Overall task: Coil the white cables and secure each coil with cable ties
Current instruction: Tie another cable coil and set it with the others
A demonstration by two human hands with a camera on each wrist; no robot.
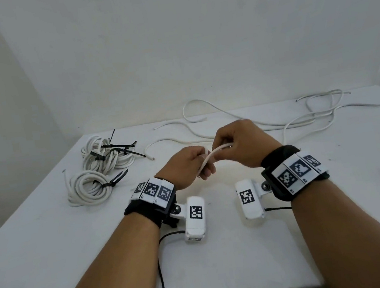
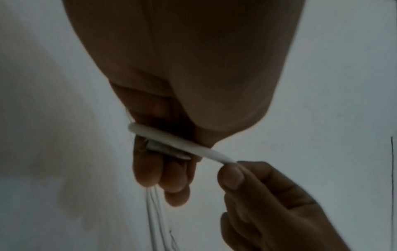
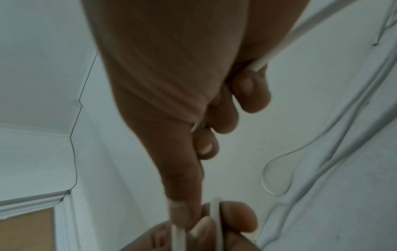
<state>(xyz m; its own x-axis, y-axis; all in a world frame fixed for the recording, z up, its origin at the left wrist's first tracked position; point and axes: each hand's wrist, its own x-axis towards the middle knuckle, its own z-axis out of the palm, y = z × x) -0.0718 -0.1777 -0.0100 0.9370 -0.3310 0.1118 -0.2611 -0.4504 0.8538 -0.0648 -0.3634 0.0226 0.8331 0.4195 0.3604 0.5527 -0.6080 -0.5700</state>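
Above the bench (image 1: 222, 248), left hand (image 1: 187, 168) and right hand (image 1: 242, 144) both pinch one white cable (image 1: 212, 156) between curled fingers.

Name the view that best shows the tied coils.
Head view: the tied coils lie whole at the table's left, black ties visible. The left wrist and right wrist views miss them, showing only hands and loose cable.

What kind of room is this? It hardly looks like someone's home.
Probably a bare recording corner or plain workroom, not a lived-in space. A white table stands against blank white walls, holding only tied cable coils and loose white cables. Both wrists wear cameras with printed markers.
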